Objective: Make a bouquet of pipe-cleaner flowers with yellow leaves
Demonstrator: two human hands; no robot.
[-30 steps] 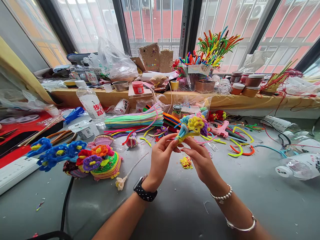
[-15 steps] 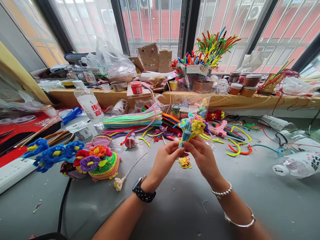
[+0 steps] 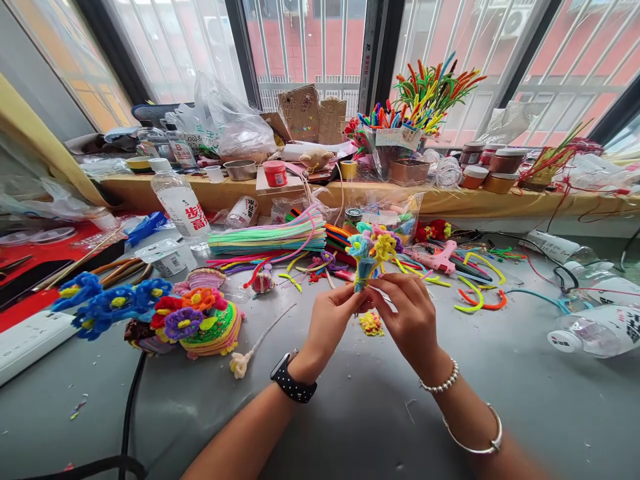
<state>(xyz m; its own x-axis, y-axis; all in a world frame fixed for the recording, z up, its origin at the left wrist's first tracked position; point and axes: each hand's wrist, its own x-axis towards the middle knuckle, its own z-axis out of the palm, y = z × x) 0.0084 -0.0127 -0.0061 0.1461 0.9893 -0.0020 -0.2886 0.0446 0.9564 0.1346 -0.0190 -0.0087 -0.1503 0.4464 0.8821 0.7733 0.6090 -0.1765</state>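
A small bouquet of pipe-cleaner flowers (image 3: 373, 250), in blue, yellow, pink and purple, stands upright between my hands over the grey table (image 3: 350, 413). My left hand (image 3: 334, 313) pinches its light-blue lower end with thumb and fingers. From the other side, my right hand (image 3: 407, 310) is closed with thumb and fingertips against the bouquet's lower right side. What exactly lies between the right fingertips is partly hidden. Below and behind the hands sits a little heap of yellow and red scraps (image 3: 371, 324). A cream flower on a stem (image 3: 241, 363) lies left of my left wrist.
Blue fuzzy flowers (image 3: 117, 301) and a colourful flower-covered piece (image 3: 210, 333) lie at left. A bundle of pastel pipe cleaners (image 3: 265, 239), a pink glue gun (image 3: 437, 257) and an upright bottle (image 3: 180, 203) stand behind. Another bottle (image 3: 595, 337) lies at right. A crowded sill (image 3: 210, 193) runs behind.
The bouquet has turned slightly and shifted a little left. My right hand's fingers have lifted and spread somewhat around its lower side, while my left hand keeps its pinch.
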